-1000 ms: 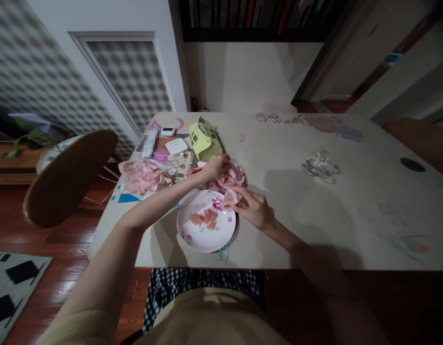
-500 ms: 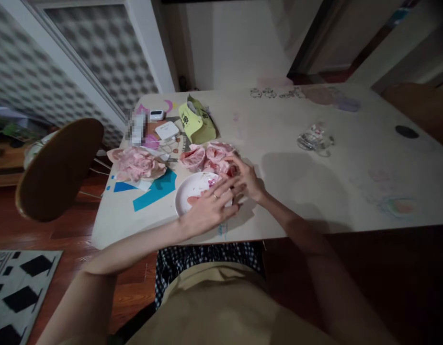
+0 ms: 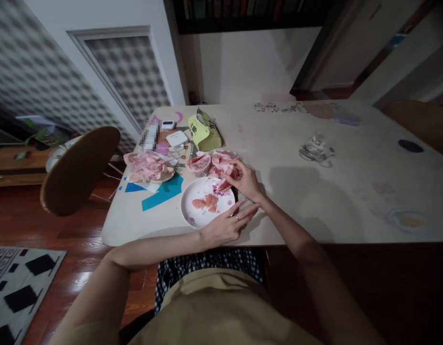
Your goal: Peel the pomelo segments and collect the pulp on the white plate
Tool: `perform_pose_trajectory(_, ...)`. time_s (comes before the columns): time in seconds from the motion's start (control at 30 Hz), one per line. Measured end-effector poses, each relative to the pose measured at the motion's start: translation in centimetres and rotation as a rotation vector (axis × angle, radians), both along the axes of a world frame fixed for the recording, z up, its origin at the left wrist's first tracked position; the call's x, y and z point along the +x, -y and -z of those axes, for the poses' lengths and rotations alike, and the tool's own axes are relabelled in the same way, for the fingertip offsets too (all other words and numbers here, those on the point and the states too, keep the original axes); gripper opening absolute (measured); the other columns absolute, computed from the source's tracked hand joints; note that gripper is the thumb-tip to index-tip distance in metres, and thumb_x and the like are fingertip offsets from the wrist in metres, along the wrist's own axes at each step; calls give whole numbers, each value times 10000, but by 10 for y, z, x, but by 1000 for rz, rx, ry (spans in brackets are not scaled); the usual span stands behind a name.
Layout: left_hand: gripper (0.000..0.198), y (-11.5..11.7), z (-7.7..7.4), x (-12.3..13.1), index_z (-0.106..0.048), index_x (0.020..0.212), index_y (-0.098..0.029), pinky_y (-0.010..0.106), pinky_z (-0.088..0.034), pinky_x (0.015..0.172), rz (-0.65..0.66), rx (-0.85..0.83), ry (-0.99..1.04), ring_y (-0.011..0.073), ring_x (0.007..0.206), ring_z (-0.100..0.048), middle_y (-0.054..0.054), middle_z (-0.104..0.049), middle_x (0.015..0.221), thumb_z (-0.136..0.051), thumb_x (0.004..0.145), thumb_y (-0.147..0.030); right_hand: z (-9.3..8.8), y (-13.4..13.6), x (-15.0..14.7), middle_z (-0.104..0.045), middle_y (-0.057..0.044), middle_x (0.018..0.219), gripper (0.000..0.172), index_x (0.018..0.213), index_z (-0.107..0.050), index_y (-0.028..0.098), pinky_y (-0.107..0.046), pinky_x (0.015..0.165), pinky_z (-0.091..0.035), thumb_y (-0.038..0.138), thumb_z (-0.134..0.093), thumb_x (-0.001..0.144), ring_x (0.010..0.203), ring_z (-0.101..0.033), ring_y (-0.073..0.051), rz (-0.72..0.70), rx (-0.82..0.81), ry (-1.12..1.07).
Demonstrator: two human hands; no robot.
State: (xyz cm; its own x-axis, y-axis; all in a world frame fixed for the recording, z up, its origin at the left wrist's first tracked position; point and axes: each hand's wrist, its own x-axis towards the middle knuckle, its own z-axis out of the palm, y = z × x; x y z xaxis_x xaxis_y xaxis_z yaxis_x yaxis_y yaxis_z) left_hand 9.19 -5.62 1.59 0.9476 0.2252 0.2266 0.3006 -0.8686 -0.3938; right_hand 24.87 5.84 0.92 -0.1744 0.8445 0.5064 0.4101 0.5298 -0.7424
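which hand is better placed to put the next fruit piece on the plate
Right, probably: the right hand pinches a fruit piece at the rim of the plate; the left hand rests open beside it.

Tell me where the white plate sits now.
Head view, left of centre: the white plate lies beside the left hand, right of the blue paper.

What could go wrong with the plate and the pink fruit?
The plate sits close to the near edge of the table, and the left hand lies right beside it, so a nudge might tip it off. The fruit piece in the right hand could slip and miss the plate.
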Motion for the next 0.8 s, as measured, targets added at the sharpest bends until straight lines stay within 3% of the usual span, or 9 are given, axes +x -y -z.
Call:
perform_pose_trajectory(0.13,341,2,-1,3,-721,1241,-137,494,-452,1287,-28,7,33,254,1561,-426,96,-601,1529,-522,967,-93,1,0,0,-724,-9,909,341,1133,-648,241,-289,708,-545,439,-728,868,729,-652,-163,11,-28,-5)
perform_pose_trajectory(0.23,337,1,-11,-4,-703,1267,-147,528,-429,1295,-95,-36,191,261,1554,-440,106,-566,1564,-552,970,-100,1,1,-1,-738,-19,933,351,1132,-647,243,-294,712,-555,447,-732,860,742,-664,-165,12,-52,-39)
perform_pose_trajectory(0.27,310,-1,-15,-10,-712,1247,-158,583,-401,1298,-133,-64,262,286,1560,-427,116,-555,1572,-573,972,-119,1,2,-1,-740,-22,939,358,1134,-647,241,-292,708,-556,451,-734,858,744,-666,-164,4,-62,-57)
perform_pose_trajectory(0.37,117,-14,-26,-36,-750,932,-169,666,-371,1275,-356,-107,504,351,1584,-367,120,-525,1597,-638,965,-172,3,1,-3,-739,-25,953,370,1129,-654,235,-270,680,-548,472,-743,859,732,-660,-150,-34,-77,-85)
perform_pose_trajectory(0.5,76,-39,-20,-74,-748,843,-179,701,-391,1230,-550,-227,548,403,1574,-365,128,-551,1567,-736,914,-204,3,0,-8,-749,-39,1035,371,1112,-673,236,-269,723,-566,473,-776,845,798,-690,-156,-65,-43,-64)
perform_pose_trajectory(0.63,107,-60,-5,-93,-779,988,-232,694,-367,1238,-539,-348,572,369,1587,-347,91,-570,1549,-677,962,-214,-3,3,-20,-766,-35,982,358,1117,-701,228,-278,712,-580,458,-785,856,772,-707,-165,-104,16,-45)
perform_pose_trajectory(0.73,263,-72,-4,-94,-703,1232,-258,679,-316,1269,-480,-340,651,315,1580,-368,85,-592,1526,-578,1011,-188,-11,9,-30,-793,-45,1054,314,1150,-728,238,-304,803,-606,419,-767,897,863,-745,-184,-125,106,-21)
perform_pose_trajectory(0.8,280,-79,-7,-90,-638,1292,-214,625,-354,1266,-412,-344,739,297,1542,-428,119,-605,1502,-560,1023,-214,-15,14,-33,-801,-48,1126,303,1198,-735,254,-319,872,-620,379,-752,923,934,-761,-190,-128,143,-11)
